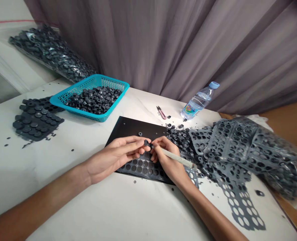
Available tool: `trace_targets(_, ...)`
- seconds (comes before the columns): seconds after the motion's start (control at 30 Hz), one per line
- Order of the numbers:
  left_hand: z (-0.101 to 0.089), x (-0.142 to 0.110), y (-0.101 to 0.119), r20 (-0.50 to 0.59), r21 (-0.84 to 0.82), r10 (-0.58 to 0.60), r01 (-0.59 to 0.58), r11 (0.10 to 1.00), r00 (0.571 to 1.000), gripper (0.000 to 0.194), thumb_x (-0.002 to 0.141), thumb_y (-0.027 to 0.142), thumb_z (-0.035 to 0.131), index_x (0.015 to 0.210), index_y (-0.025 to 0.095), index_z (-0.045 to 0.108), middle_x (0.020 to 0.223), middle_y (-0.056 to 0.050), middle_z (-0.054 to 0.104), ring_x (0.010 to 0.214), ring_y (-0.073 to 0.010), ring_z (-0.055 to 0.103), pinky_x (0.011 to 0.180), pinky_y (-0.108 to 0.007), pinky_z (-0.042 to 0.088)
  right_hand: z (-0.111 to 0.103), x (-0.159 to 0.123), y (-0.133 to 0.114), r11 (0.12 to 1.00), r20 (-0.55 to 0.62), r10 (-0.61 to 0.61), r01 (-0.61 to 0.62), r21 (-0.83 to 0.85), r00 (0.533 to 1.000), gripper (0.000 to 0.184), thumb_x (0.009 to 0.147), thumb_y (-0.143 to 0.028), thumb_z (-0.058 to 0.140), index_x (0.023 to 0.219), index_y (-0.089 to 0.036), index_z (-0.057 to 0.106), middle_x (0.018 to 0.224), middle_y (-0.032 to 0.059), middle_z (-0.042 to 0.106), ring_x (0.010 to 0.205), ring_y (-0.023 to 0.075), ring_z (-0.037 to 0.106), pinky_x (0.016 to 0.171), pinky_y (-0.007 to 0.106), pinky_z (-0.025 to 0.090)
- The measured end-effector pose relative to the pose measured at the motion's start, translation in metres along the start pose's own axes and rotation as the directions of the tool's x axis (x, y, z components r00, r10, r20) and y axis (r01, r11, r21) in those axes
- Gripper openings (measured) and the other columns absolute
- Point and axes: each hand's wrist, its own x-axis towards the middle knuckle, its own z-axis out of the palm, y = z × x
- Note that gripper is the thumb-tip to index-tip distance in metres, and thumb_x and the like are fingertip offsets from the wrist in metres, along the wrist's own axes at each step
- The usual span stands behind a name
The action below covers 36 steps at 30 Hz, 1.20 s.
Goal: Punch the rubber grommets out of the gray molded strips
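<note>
Between the fingertips of my left hand [123, 152] is a small black rubber cap [146, 143]. My right hand [167, 155] grips a pale pen-like tool [177, 158], its tip meeting the cap; what the tip itself looks like is hidden by the fingers. Both hands hover over a black mat [128, 125]. Below them on the mat lies a black rubber sheet with round holes [144, 167], partly covered by my hands. One loose rubber ring [140, 134] rests on the mat just beyond my left fingers.
A blue basket [104, 117] of black caps stands back left, beside stacked sheets [36, 122] and a bulging clear bag [50, 53]. Pink thread snips [161, 112] and a water bottle [197, 100] are behind. Loose caps [179, 137] and punched sheets [228, 144] pile up right.
</note>
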Motion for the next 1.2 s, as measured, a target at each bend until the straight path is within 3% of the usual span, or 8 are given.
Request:
trace_targets(0.33,-0.001,0.001,0.001,0.003,0.198,0.099,-0.098,0.975,0.995,0.032,0.085,0.030,0.081,0.116,0.021,0.074,0.126,-0.009,0.068,0.129,-0.0242,0.055,0.110,-0.035,0.040,0.001,0.001,0.002,1.000,-0.006,0.006,-0.006,0.012,1.000,0.015,0.096,-0.038,0.057,0.094,-0.022,0.056,0.071,-0.0020,0.064,0.052,0.0135,0.060,0.049,0.024,0.049)
trace_targets(0.67,-0.001,0.000,0.002,0.012,0.250,0.123,-0.122,0.961,0.992,0.031,0.080,0.030,0.085,0.108,0.023,0.072,0.115,-0.005,0.067,0.118,-0.0217,0.059,0.106,-0.034,0.042,0.000,0.001,0.004,1.000,0.009,-0.006,0.006,0.003,1.000,0.013,0.097,-0.035,0.056,0.095,-0.022,0.056,0.071,-0.0019,0.064,0.052,0.0134,0.060,0.049,0.024,0.049)
trace_targets(1.1,-0.001,0.002,0.000,-0.047,0.292,0.182,-0.161,0.943,0.982,0.033,0.079,0.031,0.085,0.109,0.022,0.074,0.120,-0.006,0.067,0.119,-0.0221,0.058,0.104,-0.034,0.043,-0.001,0.002,0.004,1.000,0.024,0.002,-0.002,0.007,1.000,0.012,0.098,-0.034,0.056,0.097,-0.022,0.056,0.072,-0.0023,0.064,0.052,0.0130,0.060,0.049,0.024,0.050)
trace_targets(1.2,-0.008,0.005,0.012,-0.090,0.337,0.285,-0.240,0.910,0.954,0.034,0.083,0.035,0.082,0.113,0.022,0.073,0.123,-0.008,0.069,0.122,-0.0243,0.059,0.106,-0.036,0.043,-0.001,0.002,0.004,1.000,0.030,0.002,-0.002,0.017,1.000,0.011,0.098,-0.033,0.055,0.096,-0.022,0.056,0.072,-0.0023,0.064,0.052,0.0130,0.061,0.049,0.023,0.050)
